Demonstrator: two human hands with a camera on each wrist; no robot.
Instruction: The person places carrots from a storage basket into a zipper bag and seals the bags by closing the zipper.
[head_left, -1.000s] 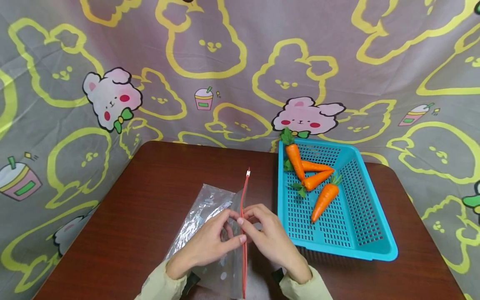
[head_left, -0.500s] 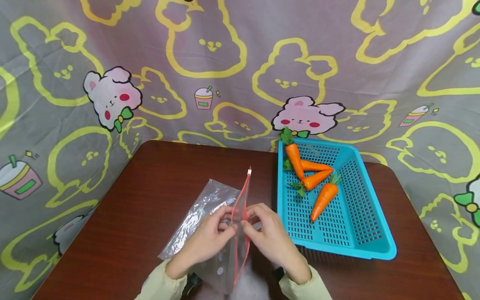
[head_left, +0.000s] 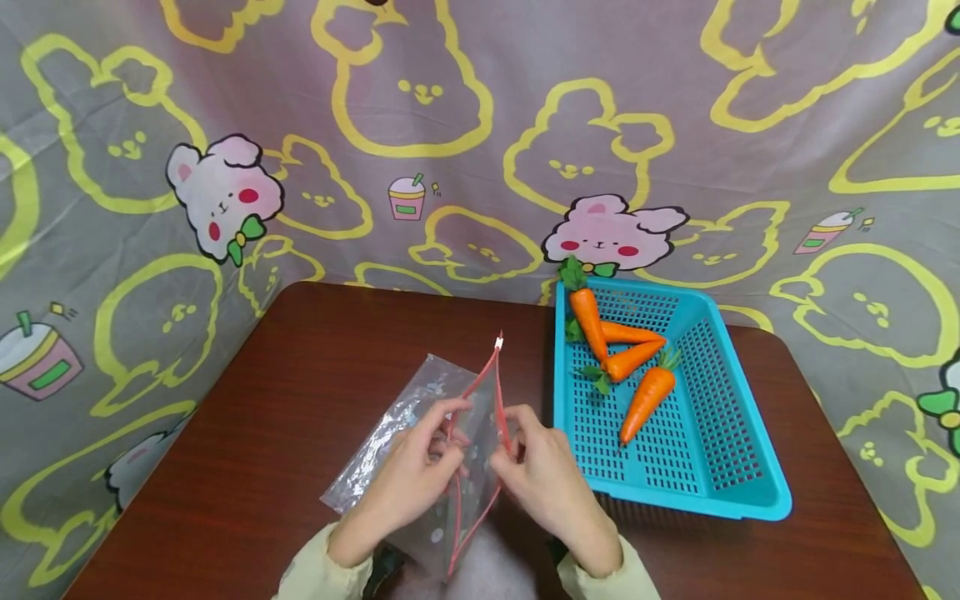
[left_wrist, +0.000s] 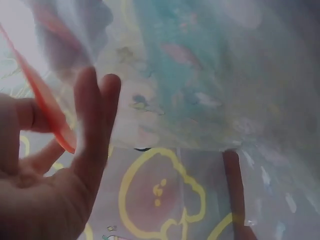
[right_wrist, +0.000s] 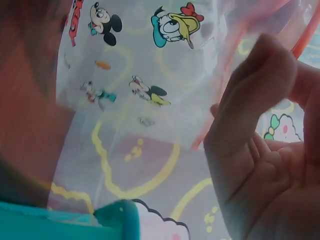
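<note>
Between my hands is a clear plastic zipper bag [head_left: 397, 433] with red edging and a white slider [head_left: 498, 342] at its far end. My left hand [head_left: 412, 467] pinches the left red edge of the mouth between thumb and fingers. The right red edge is pinched by my right hand [head_left: 543, 467]. The mouth gapes into a diamond shape between them. Cartoon prints show on the bag [right_wrist: 145, 60] in the right wrist view. In the left wrist view the red edge [left_wrist: 47, 102] passes between the thumb and fingers.
A blue plastic basket [head_left: 750, 417] stands on the right of the brown table [head_left: 300, 375], close beside my right hand. Several orange carrots [head_left: 648, 404] with green tops lie in it. A patterned cloth [head_left: 465, 100] hangs behind and at both sides.
My hands have moved apart, drawing the two red edges away from each other. The bag's mouth, a closed line a second ago, now stands wide. The basket and carrots have stayed in place.
</note>
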